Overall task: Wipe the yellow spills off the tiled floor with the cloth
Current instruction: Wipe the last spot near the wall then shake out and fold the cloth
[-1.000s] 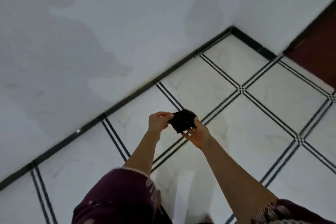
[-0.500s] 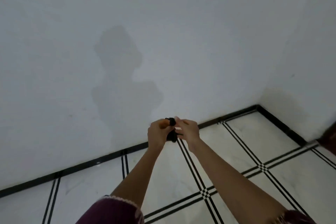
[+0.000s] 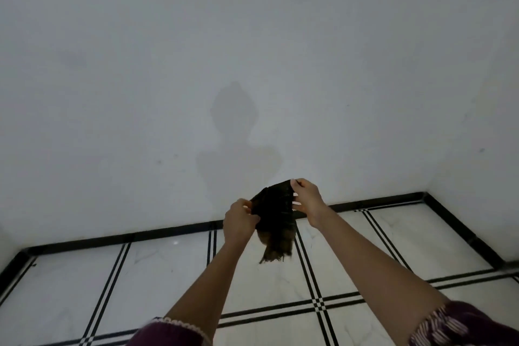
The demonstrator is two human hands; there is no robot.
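Observation:
A dark, nearly black cloth [image 3: 275,219] hangs in the air in front of me, spread partly open, its lower end tapering to a ragged tip. My left hand [image 3: 238,219] pinches its left upper edge and my right hand [image 3: 306,198] pinches its right upper corner, slightly higher. Below lies the white tiled floor [image 3: 168,270] with thin black double lines. No yellow spill shows in this view.
A plain white wall [image 3: 252,64] fills the upper part, with my shadow on it. A black skirting strip [image 3: 112,239] runs along its foot. A second wall meets it in the corner at the right [image 3: 477,205].
The view has tilted up from the floor towards the wall. The cloth, bunched small between both hands half a second ago, is now pulled apart and hangs open.

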